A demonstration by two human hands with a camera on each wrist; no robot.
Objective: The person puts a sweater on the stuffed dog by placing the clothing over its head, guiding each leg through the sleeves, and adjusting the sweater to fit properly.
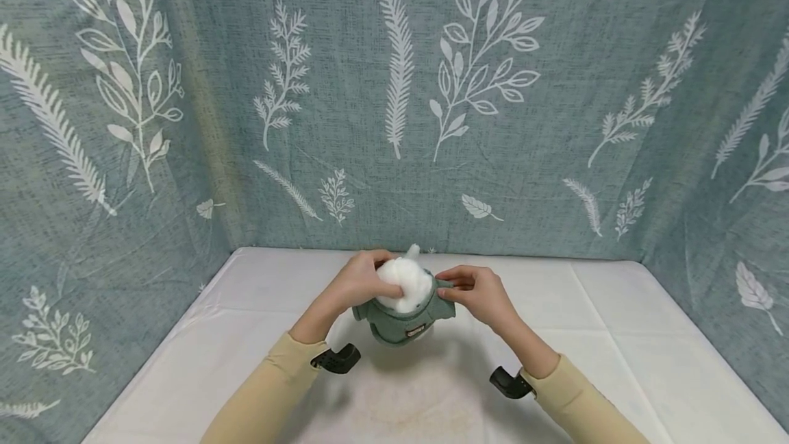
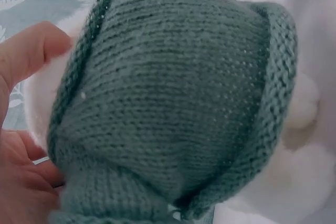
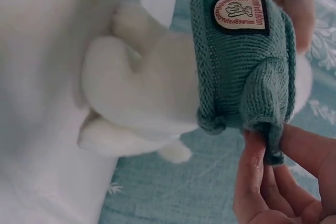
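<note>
A white plush toy (image 1: 403,283) stands on the white table, its body (image 3: 163,82) and legs bare below a green knitted sweater (image 1: 397,324). The sweater sits bunched around its upper part and bears a sewn label (image 3: 241,14). My left hand (image 1: 364,279) grips the toy's white head, thumb over the top and fingers at the far side. My right hand (image 1: 477,293) pinches the edge of one sweater sleeve (image 3: 268,114) between thumb and fingers. The other sleeve (image 2: 110,195) hangs beside my left hand in the left wrist view.
The white-covered table (image 1: 573,334) reaches to a blue-green curtain (image 1: 345,108) with white leaf prints, which encloses the back and both sides. Dark bands (image 1: 335,360) sit on both wrists, over beige sleeves (image 1: 265,396).
</note>
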